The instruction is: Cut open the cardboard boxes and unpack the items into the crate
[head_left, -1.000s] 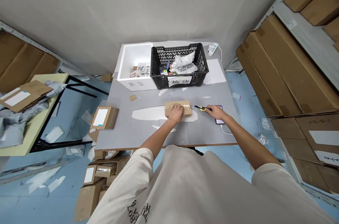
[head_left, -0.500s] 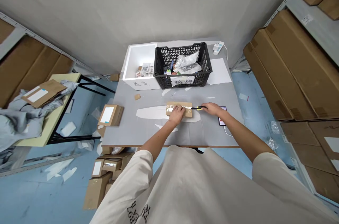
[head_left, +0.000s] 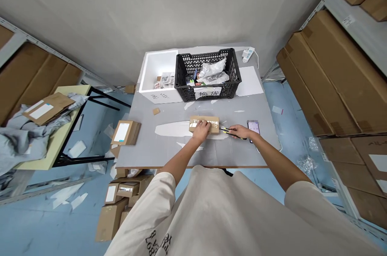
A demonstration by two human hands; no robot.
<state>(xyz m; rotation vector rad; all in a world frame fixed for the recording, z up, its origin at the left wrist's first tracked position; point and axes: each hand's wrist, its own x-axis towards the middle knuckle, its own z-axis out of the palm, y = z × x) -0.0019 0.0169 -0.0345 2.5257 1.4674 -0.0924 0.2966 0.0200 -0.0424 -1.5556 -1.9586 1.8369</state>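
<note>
A small taped cardboard box [head_left: 210, 121] lies flat in the middle of the grey table [head_left: 169, 147]. My left hand [head_left: 201, 130] rests on its near left side, fingers curled over the top, pressing it down. My right hand [head_left: 240, 131] is closed round a yellow-and-black utility knife [head_left: 226, 130]. The knife's tip points left and touches the box's right end.
A black crate [head_left: 208, 86] of bagged items and a white foam box [head_left: 157, 66] stand at the table's back. A phone [head_left: 253, 127] on a cable lies right of my right hand. Cardboard boxes [head_left: 123, 132] sit left of the table and on shelves [head_left: 332, 70] at right.
My right hand carried the knife leftwards from beside the phone to the box's right end, then drew slightly towards me. The left hand stayed on the box.
</note>
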